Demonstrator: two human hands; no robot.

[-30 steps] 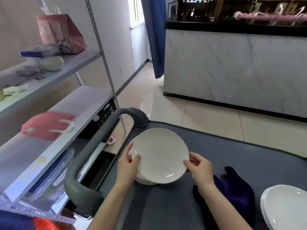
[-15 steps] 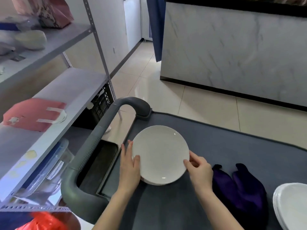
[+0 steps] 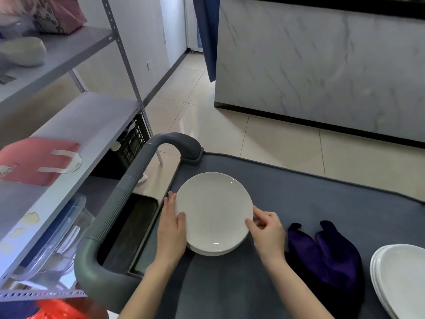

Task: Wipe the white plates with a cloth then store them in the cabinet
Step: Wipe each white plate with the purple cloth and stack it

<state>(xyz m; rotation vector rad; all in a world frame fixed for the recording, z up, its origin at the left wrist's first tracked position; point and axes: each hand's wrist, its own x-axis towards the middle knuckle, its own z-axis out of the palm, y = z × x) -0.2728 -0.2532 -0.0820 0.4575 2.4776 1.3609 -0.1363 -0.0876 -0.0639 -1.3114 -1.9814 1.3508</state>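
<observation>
Two grips pinch top plate rim: left grip, right grip. Best set level, centred on stack between them; release together.

Cart top carries a plate stack at its left end, just right of the handle. Left hand grips the stack's left rim, right hand pinches its right rim. Cloth lies right of the right hand, second stack further right; rack stands left of the cart, counter behind.
</observation>
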